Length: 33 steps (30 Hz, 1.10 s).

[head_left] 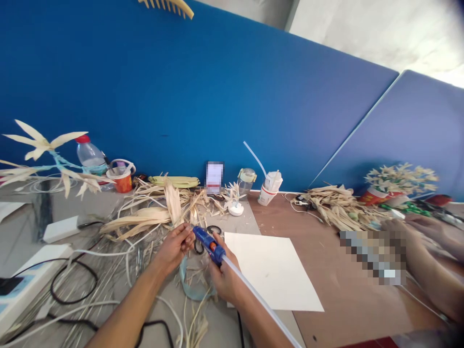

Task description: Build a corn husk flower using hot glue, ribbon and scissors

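Observation:
A blue hot glue gun [208, 243] points up and to the left, with my right hand [223, 273] wrapped round its body. From its rear a long white glue stick [259, 299] runs down to the right. At the nozzle is my left hand [178, 241], its fingers pinched together; whatever is between them is too small to make out. Dried corn husks [145, 217] lie just beyond my left hand. Below the glue gun a strip of pale blue tape [192, 285] curls on the table. Black-handled scissors [213, 229] lie partly hidden behind the gun.
White paper [271, 275] lies right of my hands. At left are a power strip [32, 275] and tangled cables. Along the blue partition [217, 87] stand a phone [214, 178], a paper cup [268, 194] and a bottle [90, 154]. Another person's hands [413, 237] are at right.

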{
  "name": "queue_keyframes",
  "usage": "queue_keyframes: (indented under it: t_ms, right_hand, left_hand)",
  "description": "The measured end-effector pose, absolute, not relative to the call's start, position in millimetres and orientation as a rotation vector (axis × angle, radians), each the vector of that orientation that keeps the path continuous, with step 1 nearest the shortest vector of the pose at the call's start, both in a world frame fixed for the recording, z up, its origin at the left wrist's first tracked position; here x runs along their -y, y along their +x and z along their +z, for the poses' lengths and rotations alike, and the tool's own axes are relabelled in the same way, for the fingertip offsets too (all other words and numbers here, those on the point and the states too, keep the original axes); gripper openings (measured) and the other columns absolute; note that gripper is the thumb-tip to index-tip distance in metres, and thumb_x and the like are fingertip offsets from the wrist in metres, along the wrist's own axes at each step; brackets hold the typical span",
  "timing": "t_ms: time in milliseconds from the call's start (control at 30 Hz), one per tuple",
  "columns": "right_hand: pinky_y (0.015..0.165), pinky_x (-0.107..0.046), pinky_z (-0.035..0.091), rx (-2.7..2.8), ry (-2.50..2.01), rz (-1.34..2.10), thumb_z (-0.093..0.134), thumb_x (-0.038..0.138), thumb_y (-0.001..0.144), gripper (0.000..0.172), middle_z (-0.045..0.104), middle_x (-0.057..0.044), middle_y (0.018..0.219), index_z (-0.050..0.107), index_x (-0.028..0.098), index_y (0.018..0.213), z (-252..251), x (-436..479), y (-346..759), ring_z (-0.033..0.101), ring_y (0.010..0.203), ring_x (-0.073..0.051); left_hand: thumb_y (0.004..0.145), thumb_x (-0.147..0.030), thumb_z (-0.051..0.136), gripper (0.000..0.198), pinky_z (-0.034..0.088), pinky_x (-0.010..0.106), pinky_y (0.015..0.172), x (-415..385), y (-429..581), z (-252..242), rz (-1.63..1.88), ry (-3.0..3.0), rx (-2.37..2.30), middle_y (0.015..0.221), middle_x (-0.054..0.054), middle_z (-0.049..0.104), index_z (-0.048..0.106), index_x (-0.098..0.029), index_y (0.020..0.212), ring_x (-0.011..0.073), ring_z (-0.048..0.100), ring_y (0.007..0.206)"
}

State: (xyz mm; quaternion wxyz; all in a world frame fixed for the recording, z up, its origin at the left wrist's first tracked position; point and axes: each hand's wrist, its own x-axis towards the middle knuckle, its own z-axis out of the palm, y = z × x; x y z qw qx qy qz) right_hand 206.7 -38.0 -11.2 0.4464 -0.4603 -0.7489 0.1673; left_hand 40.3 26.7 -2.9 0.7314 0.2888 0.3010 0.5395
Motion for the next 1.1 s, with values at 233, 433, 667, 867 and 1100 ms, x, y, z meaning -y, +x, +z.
queue_keyframes:
  t_ms: [233, 433, 667, 867, 1100]
  right_hand:
    - [0.095, -0.040, 0.044, 1.819, -1.164, 0.563, 0.049, 0.020, 0.082, 0.061, 0.054, -0.013, 0.126, 0.029, 0.018, 0.140, -5, 43, 210, 0.054, 0.113, -0.026]
    - [0.077, -0.031, 0.049, 1.548, -1.172, 0.965, 0.052, 0.025, 0.081, 0.046, 0.063, -0.007, 0.098, 0.046, 0.018, 0.126, 6, 45, 216, 0.059, 0.086, -0.020]
    - [0.048, -0.022, 0.034, 1.014, -1.202, 1.274, 0.065, 0.043, 0.071, 0.030, 0.053, -0.001, 0.059, 0.057, 0.014, 0.069, 16, 45, 242, 0.043, 0.051, -0.010]
    - [0.051, -0.023, 0.035, 0.647, -0.924, 1.639, 0.069, 0.043, 0.069, 0.038, 0.050, 0.002, 0.061, 0.062, 0.014, 0.092, 25, 55, 271, 0.045, 0.050, -0.009]
    - [0.044, -0.022, 0.037, 0.565, -1.284, 1.622, 0.067, 0.047, 0.071, 0.036, 0.051, 0.001, 0.057, 0.058, 0.013, 0.075, 9, 53, 297, 0.049, 0.046, -0.010]
  left_hand:
    - [0.068, -0.023, 0.074, 0.025, 0.030, 0.016, 0.044, -25, 41, 2, 1.192, 0.616, -0.678, 0.048, -0.008, 0.045, 0.050, -0.016, 0.070, 0.0027, 0.032, 0.040]
    - [0.072, -0.022, 0.071, 0.018, 0.032, 0.016, 0.045, -26, 38, 2, 1.175, 0.629, -0.644, 0.050, -0.007, 0.044, 0.055, -0.015, 0.071, 0.0026, 0.032, 0.042]
    - [0.071, -0.023, 0.072, 0.018, 0.033, 0.015, 0.045, -25, 37, 4, 1.165, 0.596, -0.610, 0.052, -0.006, 0.046, 0.063, -0.010, 0.079, 0.0016, 0.032, 0.042]
    - [0.072, -0.027, 0.072, 0.021, 0.031, 0.015, 0.043, -25, 38, 5, 1.167, 0.574, -0.560, 0.053, -0.004, 0.046, 0.064, -0.008, 0.078, 0.0019, 0.031, 0.042]
    - [0.073, -0.029, 0.070, 0.021, 0.029, 0.015, 0.043, -25, 37, 5, 1.173, 0.581, -0.583, 0.049, -0.008, 0.036, 0.063, -0.010, 0.077, 0.0020, 0.025, 0.042]
